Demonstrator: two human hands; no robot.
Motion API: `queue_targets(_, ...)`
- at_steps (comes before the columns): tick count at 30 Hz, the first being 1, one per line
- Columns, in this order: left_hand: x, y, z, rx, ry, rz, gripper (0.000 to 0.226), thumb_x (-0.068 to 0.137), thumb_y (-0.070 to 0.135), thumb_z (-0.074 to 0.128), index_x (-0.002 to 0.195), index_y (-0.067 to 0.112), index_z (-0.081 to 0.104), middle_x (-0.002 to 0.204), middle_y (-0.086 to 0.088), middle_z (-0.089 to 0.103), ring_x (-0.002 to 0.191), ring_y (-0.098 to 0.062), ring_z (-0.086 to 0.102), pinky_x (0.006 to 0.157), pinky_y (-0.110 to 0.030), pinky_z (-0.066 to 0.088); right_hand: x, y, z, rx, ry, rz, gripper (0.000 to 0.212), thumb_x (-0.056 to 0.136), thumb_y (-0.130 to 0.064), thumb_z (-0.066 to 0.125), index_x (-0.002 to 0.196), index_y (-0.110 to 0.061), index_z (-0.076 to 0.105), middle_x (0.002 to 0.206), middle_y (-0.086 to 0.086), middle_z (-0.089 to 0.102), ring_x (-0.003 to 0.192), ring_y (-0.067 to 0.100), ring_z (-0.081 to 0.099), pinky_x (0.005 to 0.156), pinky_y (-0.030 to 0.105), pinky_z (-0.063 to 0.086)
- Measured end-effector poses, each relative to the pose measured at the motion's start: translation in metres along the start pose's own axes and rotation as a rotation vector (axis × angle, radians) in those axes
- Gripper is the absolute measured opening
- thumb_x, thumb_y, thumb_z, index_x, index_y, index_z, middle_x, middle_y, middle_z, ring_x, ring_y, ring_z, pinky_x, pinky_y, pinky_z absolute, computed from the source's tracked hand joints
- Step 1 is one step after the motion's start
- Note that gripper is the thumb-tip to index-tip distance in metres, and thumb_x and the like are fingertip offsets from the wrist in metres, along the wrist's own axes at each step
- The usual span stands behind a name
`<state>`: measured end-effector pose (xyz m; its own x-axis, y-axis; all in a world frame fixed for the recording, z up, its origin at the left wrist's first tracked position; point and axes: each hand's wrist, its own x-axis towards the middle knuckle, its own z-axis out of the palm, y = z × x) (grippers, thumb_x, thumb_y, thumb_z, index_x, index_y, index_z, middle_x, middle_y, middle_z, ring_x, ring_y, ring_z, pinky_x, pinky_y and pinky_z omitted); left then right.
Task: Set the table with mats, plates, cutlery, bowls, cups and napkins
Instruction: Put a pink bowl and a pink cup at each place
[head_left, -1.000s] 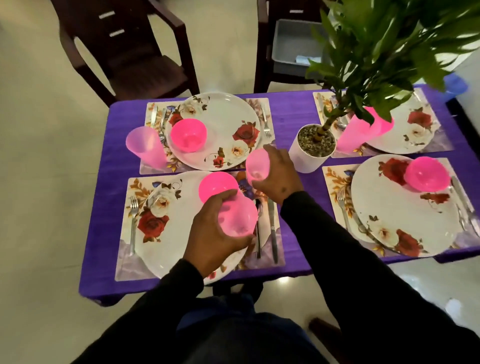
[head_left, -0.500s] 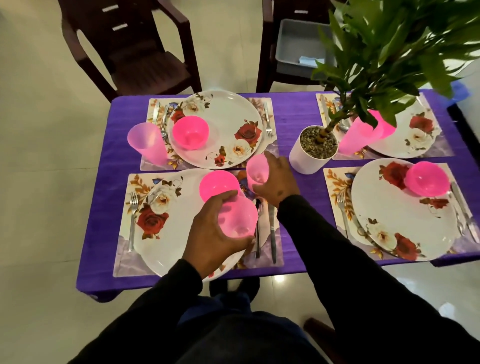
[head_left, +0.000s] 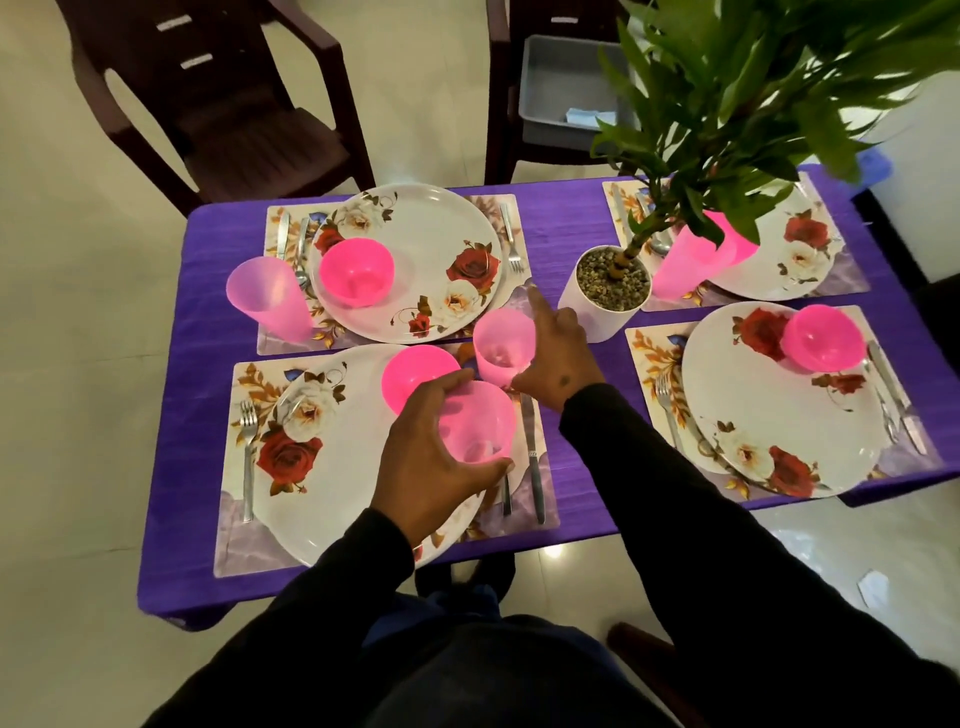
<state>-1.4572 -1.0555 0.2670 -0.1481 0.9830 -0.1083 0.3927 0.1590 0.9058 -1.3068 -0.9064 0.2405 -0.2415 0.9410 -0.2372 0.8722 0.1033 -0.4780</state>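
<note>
My left hand (head_left: 431, 457) grips a translucent pink cup (head_left: 480, 423) above the right side of the near-left flowered plate (head_left: 332, 457). A second pink cup (head_left: 503, 347) stands upright at the far right corner of the near-left mat (head_left: 236, 519), beside a pink bowl (head_left: 415, 375). My right hand (head_left: 563, 358) is next to that cup with its fingers spread and its forefinger stretched out; it holds nothing. Knife (head_left: 532, 457) and fork (head_left: 248, 447) flank this plate.
The purple table (head_left: 566, 223) carries three other mats with plates, bowls and cutlery. Cups stand at the far-left setting (head_left: 267, 299) and the far-right one (head_left: 688, 260). A potted plant (head_left: 605, 291) stands mid-table. Behind are dark chairs (head_left: 218, 104) and a grey tub (head_left: 556, 88).
My right hand has let go of the cup on the near-left mat and spread its fingers. My left hand has stayed where it was, cup in its grip.
</note>
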Motion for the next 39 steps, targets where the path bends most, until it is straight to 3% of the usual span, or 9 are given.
queue_targets(7, 0.006, 0.004, 0.020, 0.015, -0.036, 0.096, 0.090, 0.058, 0.028, 0.097, 0.136, 0.028, 0.052, 0.126, 0.013, 0.056, 0.113, -0.005, 0.056, 0.085, -0.007, 0.044, -0.034, -0.001, -0.035, 0.001, 0.171, 0.041, 0.065, 0.081, -0.019, 0.061, 0.143, -0.017, 0.041, 0.133, 0.013, 0.045, 0.121, 0.031, 0.046, 0.094, 0.040, 0.047)
queue_targets(11, 0.011, 0.008, 0.037, 0.000, -0.099, 0.143, 0.092, 0.058, 0.034, 0.097, 0.137, 0.031, 0.051, 0.128, 0.019, 0.057, 0.115, -0.004, 0.055, 0.093, -0.023, 0.048, -0.053, 0.006, -0.056, 0.137, 0.223, 0.113, 0.035, 0.082, -0.019, 0.061, 0.117, -0.016, 0.064, 0.097, 0.001, 0.068, 0.087, 0.018, 0.062, 0.080, 0.032, 0.051)
queue_targets(15, 0.014, 0.021, 0.053, -0.080, -0.149, 0.109, 0.097, 0.058, 0.028, 0.098, 0.139, 0.036, 0.044, 0.124, 0.026, 0.059, 0.113, 0.002, 0.058, 0.088, -0.016, 0.049, -0.072, 0.020, -0.067, 0.198, 0.172, 0.086, 0.018, 0.083, -0.026, 0.067, 0.100, -0.020, 0.069, 0.079, -0.011, 0.062, 0.072, 0.005, 0.057, 0.075, 0.027, 0.050)
queue_targets(19, 0.019, 0.041, 0.076, -0.104, -0.145, 0.123, 0.098, 0.059, 0.024, 0.097, 0.142, 0.030, 0.044, 0.122, 0.027, 0.059, 0.110, 0.011, 0.056, 0.082, -0.004, 0.045, -0.087, 0.034, -0.083, 0.236, 0.006, 0.027, 0.029, 0.085, -0.042, 0.068, 0.104, -0.020, 0.070, 0.090, -0.009, 0.068, 0.079, 0.002, 0.059, 0.071, 0.017, 0.045)
queue_targets(24, 0.037, 0.074, 0.127, -0.100, -0.053, 0.136, 0.104, 0.053, 0.039, 0.095, 0.143, 0.032, 0.044, 0.129, 0.017, 0.062, 0.120, -0.005, 0.058, 0.098, -0.040, 0.053, -0.085, 0.075, -0.118, 0.230, 0.000, -0.076, 0.046, 0.079, -0.054, 0.073, 0.111, -0.020, 0.070, 0.101, -0.005, 0.071, 0.088, 0.010, 0.063, 0.082, 0.027, 0.050)
queue_targets(28, 0.056, 0.106, 0.180, -0.122, 0.028, 0.119, 0.100, 0.047, 0.047, 0.087, 0.139, 0.038, 0.048, 0.120, 0.016, 0.067, 0.112, -0.006, 0.063, 0.093, -0.033, 0.055, -0.078, 0.117, -0.157, 0.221, -0.017, -0.162, 0.053, 0.073, -0.059, 0.074, 0.111, -0.024, 0.069, 0.100, -0.005, 0.069, 0.085, 0.011, 0.061, 0.081, 0.034, 0.052)
queue_targets(33, 0.079, 0.140, 0.255, -0.097, 0.114, 0.109, 0.098, 0.051, 0.048, 0.086, 0.140, 0.030, 0.049, 0.130, 0.010, 0.063, 0.120, -0.015, 0.060, 0.097, -0.048, 0.053, -0.058, 0.191, -0.196, 0.225, -0.023, -0.207, 0.068, 0.068, -0.070, 0.070, 0.125, -0.033, 0.063, 0.102, -0.009, 0.065, 0.084, 0.005, 0.059, 0.080, 0.031, 0.052)
queue_targets(36, 0.081, 0.154, 0.286, -0.086, 0.130, 0.107, 0.096, 0.052, 0.049, 0.087, 0.139, 0.033, 0.047, 0.130, 0.016, 0.060, 0.120, -0.013, 0.060, 0.096, -0.045, 0.054, -0.048, 0.226, -0.208, 0.218, -0.010, -0.197, 0.075, 0.066, -0.073, 0.068, 0.128, -0.029, 0.062, 0.098, -0.012, 0.064, 0.081, 0.005, 0.059, 0.078, 0.032, 0.054)
queue_targets(39, 0.080, 0.159, 0.304, -0.077, 0.123, 0.085, 0.094, 0.055, 0.052, 0.089, 0.138, 0.031, 0.050, 0.130, 0.011, 0.063, 0.115, -0.010, 0.063, 0.090, -0.033, 0.056, -0.045, 0.247, -0.219, 0.258, 0.027, -0.196, 0.078, 0.067, -0.072, 0.069, 0.128, -0.025, 0.062, 0.099, -0.011, 0.065, 0.082, 0.006, 0.061, 0.079, 0.034, 0.055)
